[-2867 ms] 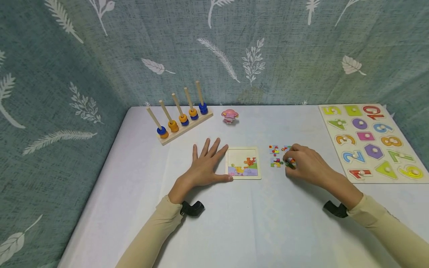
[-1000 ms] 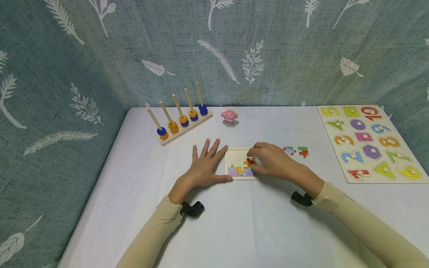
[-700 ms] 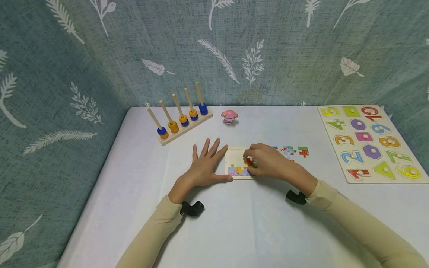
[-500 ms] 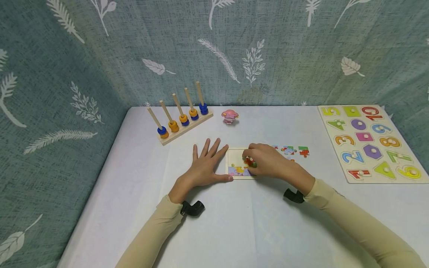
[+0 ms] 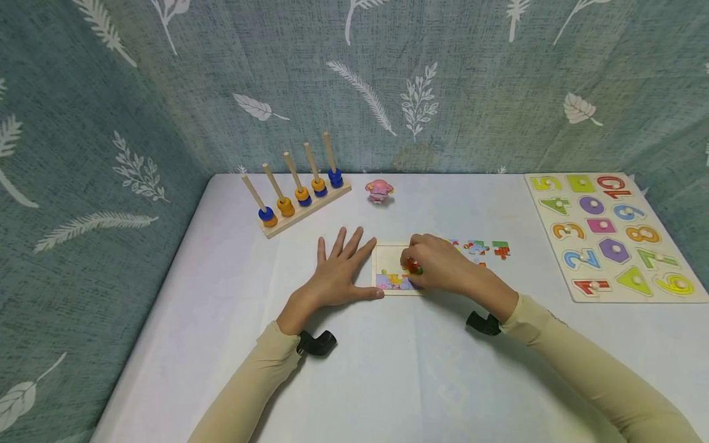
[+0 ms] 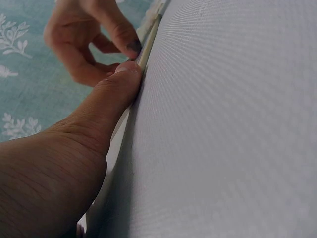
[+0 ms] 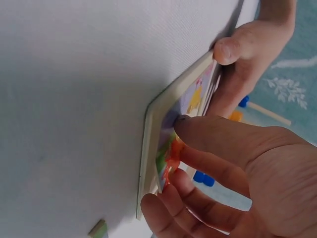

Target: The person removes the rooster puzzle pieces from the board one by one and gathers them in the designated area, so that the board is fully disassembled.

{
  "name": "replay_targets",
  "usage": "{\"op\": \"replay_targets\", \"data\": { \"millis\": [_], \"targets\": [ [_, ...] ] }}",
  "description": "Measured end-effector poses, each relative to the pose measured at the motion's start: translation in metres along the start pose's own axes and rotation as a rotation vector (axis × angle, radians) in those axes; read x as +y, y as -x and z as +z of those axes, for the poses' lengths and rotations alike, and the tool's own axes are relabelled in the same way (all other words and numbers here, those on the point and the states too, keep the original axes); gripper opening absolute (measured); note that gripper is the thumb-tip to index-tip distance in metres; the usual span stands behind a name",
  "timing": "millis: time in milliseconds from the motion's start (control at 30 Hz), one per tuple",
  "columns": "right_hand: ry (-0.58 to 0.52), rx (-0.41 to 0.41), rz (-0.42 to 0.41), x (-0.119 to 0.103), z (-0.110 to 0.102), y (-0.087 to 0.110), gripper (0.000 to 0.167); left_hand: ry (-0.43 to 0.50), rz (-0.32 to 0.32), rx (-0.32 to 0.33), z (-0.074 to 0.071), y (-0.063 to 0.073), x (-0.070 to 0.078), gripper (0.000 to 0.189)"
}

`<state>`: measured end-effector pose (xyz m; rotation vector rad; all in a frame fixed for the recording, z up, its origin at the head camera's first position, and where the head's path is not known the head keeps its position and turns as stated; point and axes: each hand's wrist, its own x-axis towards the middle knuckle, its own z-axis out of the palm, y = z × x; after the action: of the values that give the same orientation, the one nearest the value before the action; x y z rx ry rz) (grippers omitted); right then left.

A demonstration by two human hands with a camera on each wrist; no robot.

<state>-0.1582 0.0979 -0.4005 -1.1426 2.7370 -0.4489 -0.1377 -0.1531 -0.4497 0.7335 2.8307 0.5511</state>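
My left hand [image 5: 335, 280] lies spread on the table at the left side of a square jigsaw tray [image 5: 391, 256], its thumb on the tray's near left corner. The right hand [image 5: 440, 264] is over the tray's right side, thumb and fingers pinching a red-and-green jigsaw piece [image 5: 413, 266], largely covered in the head view. Purple and yellow pieces [image 5: 392, 282] fill the tray's near row. In the right wrist view the thumb presses by an orange and green picture part [image 7: 172, 152] close over the tray. The left wrist view shows the left thumb [image 6: 121, 82] at the tray's edge.
Several loose jigsaw pieces [image 5: 477, 247] lie right of the tray, partly behind the right hand. A wooden peg stacker [image 5: 304, 209] with blue and orange rings stands back left. A pink figurine [image 5: 379, 191] is behind the tray, and a number board [image 5: 615, 246] lies at the right.
The right hand has carried a jigsaw piece left from the loose pieces to the tray's right side, then shifted slightly further left. The left hand has stayed in place.
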Motion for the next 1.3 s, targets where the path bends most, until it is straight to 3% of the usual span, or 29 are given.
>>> {"op": "replay_targets", "data": {
  "millis": [700,1300],
  "targets": [
    [0.005,0.072,0.010,-0.003,0.004,0.005,0.017,-0.019,-0.016,-0.014,0.000,-0.002,0.000,0.107],
    [-0.048,0.184,-0.105,-0.001,0.011,0.008,0.014,-0.024,-0.007,-0.006,-0.001,0.000,0.000,0.107]
  ]
}}
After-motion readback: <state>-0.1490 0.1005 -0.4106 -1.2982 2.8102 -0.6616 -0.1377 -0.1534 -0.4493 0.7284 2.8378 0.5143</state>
